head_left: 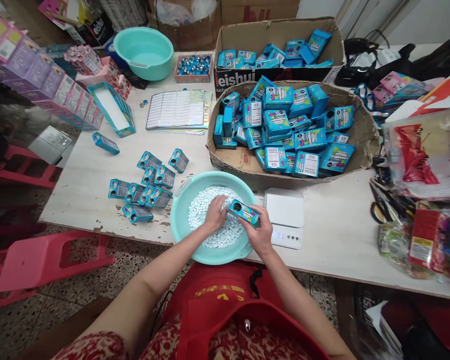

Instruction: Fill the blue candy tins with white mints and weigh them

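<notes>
My right hand point(260, 232) is closed round a small blue candy box point(243, 211), held on its side with its open end towards the left. My left hand point(214, 214) rests on the heap of small white tablets point(225, 235) in a teal basin point(180, 215), fingers curled together as if pinching some tablets. Both hands hover over the basin at the table's front edge.
Several small blue boxes point(146, 187) lie on the table left of the basin. A white scale point(285, 215) sits to its right. Cardboard trays point(360, 135) of blue boxes stand behind. Another teal basin point(144, 50), a foil sheet point(178, 109) and pink stools point(48, 257) are nearby.
</notes>
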A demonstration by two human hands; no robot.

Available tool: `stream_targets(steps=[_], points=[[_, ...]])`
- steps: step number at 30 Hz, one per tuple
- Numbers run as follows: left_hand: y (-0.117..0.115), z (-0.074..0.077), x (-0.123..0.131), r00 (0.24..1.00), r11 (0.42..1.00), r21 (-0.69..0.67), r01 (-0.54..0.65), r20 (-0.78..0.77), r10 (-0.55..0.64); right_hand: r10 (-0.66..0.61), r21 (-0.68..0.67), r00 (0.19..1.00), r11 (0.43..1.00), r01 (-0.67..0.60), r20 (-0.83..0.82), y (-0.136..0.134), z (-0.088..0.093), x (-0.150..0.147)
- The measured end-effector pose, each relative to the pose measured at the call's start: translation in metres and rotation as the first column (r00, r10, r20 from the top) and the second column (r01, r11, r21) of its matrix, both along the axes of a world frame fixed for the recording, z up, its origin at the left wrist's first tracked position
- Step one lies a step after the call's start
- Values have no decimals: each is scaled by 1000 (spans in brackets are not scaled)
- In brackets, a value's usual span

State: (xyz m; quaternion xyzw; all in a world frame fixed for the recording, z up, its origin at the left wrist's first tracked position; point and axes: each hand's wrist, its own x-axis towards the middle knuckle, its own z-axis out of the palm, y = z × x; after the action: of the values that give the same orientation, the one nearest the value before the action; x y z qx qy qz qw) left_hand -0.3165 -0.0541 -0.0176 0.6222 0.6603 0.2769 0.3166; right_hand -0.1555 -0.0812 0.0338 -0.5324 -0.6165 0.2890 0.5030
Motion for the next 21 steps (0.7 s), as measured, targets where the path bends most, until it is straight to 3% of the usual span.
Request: stream_targets(steps=[3, 6, 10, 13, 14, 17, 21], points=[[-22, -17, 24, 910, 957, -94, 274, -296, -290, -97, 64, 994, 993, 94, 47, 2, -17, -5], [-43, -12, 29, 790, 864, -217, 454, -350, -503, -127, 64, 987, 991, 121, 103, 3, -23, -10], [-59, 11, -3, 602, 670, -332, 664, -295, -742, -131, 77, 978, 990, 120, 160, 3, -20, -12], [-61, 22, -33, 510, 576, -437, 691, -271, -817, -127, 74, 973, 991, 115, 194, 3, -19, -13], [-60, 23, -41, 534, 584, -480, 655, -254, -807, -123, 69, 971, 991, 111, 203, 3, -19, -13], [-52, 23, -56, 707, 673, -561, 482, -204, -677, -98, 55, 971, 995, 88, 218, 4, -19, -13], [-34, 27, -60, 866, 791, -517, 326, -172, -470, 19, -4, 975, 1000, -19, 223, 2, -12, -12]])
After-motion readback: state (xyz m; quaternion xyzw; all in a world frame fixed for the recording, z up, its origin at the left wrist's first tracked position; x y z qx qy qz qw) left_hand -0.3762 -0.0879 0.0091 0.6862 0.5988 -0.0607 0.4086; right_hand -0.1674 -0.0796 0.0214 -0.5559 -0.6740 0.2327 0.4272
